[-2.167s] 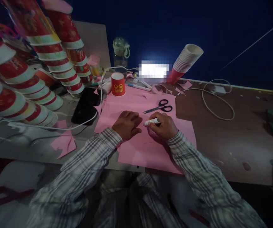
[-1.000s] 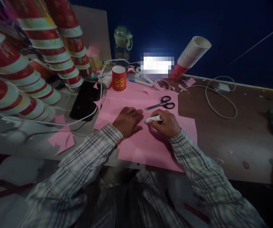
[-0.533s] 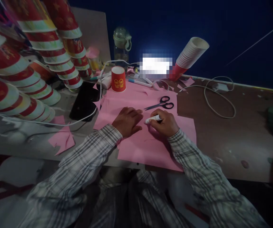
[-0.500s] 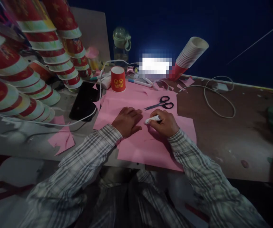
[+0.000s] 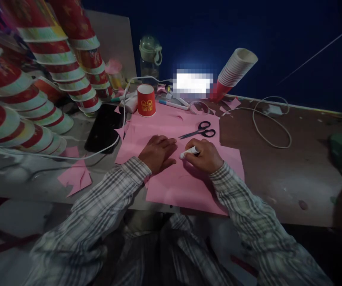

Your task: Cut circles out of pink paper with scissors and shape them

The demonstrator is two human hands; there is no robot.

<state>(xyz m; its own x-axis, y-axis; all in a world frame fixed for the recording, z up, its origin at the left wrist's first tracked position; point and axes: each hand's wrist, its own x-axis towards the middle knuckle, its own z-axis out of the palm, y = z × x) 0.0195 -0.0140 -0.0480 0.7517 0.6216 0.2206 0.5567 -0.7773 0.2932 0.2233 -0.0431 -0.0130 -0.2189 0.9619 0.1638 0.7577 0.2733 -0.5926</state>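
**While one hand lies flat, the other holds a pen on pink paper**

Because the pen (image 5: 194, 150) is thin, the right hand (image 5: 205, 156) holds it, it seems, for fine control: thumb and fingers pinch it, and it leans with its lower end toward the paper (image 5: 185, 190). Whether this end touches the paper, I cannot tell. The left hand (image 5: 157, 154) lies on the left part of the paper, palm down, thumb a little apart, gripping nothing; probably its weight prevents the paper from sliding. The pen is over the middle of the paper, between the two hands.

On the paper, just beyond the right hand, lie the scissors (image 5: 200, 130), maybe put there to be within easy reach. The cup (image 5: 146, 102) stands upright at the paper's far left part.

The paper's near edge comes close to the edge of the table (image 5: 278, 171), so there is little margin on this side. To the left of the paper, the phone (image 5: 104, 129) and scraps (image 5: 77, 178) limit the left arm. To its right, the table offers wider room for the right elbow, with a cable (image 5: 290, 140) farther back.
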